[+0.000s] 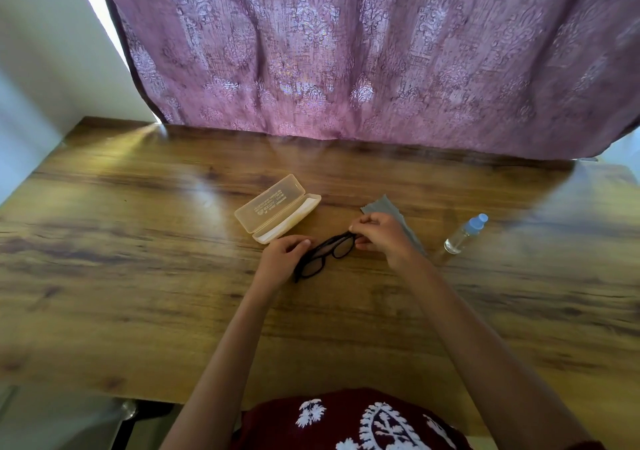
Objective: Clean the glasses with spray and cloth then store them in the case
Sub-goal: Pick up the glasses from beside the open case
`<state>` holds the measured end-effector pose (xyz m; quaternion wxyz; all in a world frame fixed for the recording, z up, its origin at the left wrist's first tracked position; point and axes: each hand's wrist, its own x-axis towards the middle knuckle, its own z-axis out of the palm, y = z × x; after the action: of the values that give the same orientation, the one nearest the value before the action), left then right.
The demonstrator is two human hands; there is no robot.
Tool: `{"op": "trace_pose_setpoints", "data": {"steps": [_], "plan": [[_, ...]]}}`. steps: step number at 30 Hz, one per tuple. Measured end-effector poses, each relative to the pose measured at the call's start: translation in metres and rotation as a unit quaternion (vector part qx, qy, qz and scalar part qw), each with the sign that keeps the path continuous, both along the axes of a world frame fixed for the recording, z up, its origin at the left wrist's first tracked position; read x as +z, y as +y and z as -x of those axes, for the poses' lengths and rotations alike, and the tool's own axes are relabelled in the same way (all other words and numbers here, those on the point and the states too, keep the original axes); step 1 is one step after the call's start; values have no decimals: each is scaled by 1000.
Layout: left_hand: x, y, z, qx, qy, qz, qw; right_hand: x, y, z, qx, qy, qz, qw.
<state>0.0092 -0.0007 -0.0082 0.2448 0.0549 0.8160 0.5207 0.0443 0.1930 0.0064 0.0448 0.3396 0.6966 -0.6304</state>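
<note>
- Past the patterned garment (363,422), we see the left hand (282,255) gripping and the right hand (382,236) pinching opposite ends of the glasses (327,254).
- Farther: the case (277,209) lies open and empty; cloth (384,205) and spray bottle (464,235) rest unheld. We judge storing remains.

Open case (277,209) left, bottle (465,234) right; bare table (138,276) between.

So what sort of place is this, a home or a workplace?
Probably a room in a home: a wood-grain table stands against a patterned purple curtain with daylight at its edge, and personal items lie on it: an open glasses case, a cloth and a small spray bottle.
</note>
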Motion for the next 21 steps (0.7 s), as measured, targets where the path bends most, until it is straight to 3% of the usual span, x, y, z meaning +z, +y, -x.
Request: {"op": "trace_pose_setpoints", "data": {"steps": [11, 21], "plan": [[6, 5, 3, -65, 46, 78, 994, 1, 10, -12, 15, 8, 41, 999], [10, 14, 3, 41, 164, 59, 984, 12, 21, -20, 51, 23, 93, 994]]}}
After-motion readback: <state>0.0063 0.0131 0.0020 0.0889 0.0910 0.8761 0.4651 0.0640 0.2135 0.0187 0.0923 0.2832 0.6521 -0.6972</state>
